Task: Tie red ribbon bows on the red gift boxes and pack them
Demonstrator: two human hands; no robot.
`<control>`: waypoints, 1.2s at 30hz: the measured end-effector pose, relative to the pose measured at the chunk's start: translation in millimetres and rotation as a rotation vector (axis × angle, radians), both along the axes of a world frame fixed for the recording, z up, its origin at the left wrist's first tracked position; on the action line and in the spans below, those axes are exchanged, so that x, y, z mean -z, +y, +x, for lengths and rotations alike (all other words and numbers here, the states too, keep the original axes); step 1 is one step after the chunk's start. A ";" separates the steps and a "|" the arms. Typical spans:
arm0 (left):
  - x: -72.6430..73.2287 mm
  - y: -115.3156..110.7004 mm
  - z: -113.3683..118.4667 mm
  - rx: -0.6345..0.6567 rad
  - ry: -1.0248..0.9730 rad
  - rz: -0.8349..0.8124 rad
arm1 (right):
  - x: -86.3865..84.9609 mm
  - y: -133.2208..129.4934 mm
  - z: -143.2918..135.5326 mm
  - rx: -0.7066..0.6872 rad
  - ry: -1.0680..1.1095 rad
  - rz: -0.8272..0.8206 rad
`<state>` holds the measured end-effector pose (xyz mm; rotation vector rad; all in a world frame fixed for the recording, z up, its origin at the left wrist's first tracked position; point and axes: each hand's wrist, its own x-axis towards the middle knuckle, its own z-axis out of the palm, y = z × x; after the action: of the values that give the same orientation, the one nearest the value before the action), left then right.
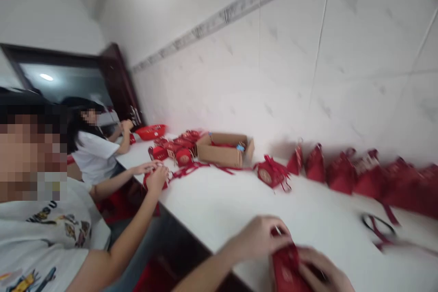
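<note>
A dark red gift box (285, 273) with a ribbon at its top is between my two hands at the near edge of the white table. My left hand (262, 239) is closed, its fingertips pressed together at the top of the box by the ribbon. Against the box's right side, my right hand (321, 270) grips with bent fingers. Motion blur hides the exact finger contacts. Farther along the table lies another red gift box (270, 172) with a ribbon bow and loose tails.
Several red pouch-shaped boxes (342, 173) line the wall at right. Scissors (378, 226) with dark handles lie near them. Beyond are an open cardboard box (219, 153), piled red boxes (183, 148) and a red basin (150, 132). Two people sit at left; the nearer one's hands (155, 175) hold something red.
</note>
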<state>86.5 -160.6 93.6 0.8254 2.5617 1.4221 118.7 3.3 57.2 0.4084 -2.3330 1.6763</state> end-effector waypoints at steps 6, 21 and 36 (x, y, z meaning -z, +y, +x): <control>8.5 5.9 14.3 -0.115 -0.087 0.053 | 0.6 7.4 27.5 0.052 -0.080 -0.068; 12.9 11.2 46.5 -0.180 0.139 -0.162 | -6.1 1.8 24.2 0.102 -0.114 -0.120; 14.6 12.8 43.1 -0.133 -0.176 0.076 | -14.2 16.8 19.6 -0.097 -0.080 0.029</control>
<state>129.6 -147.8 78.9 0.5205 2.4836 1.5610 138.3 20.1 71.4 0.4752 -2.4340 1.7345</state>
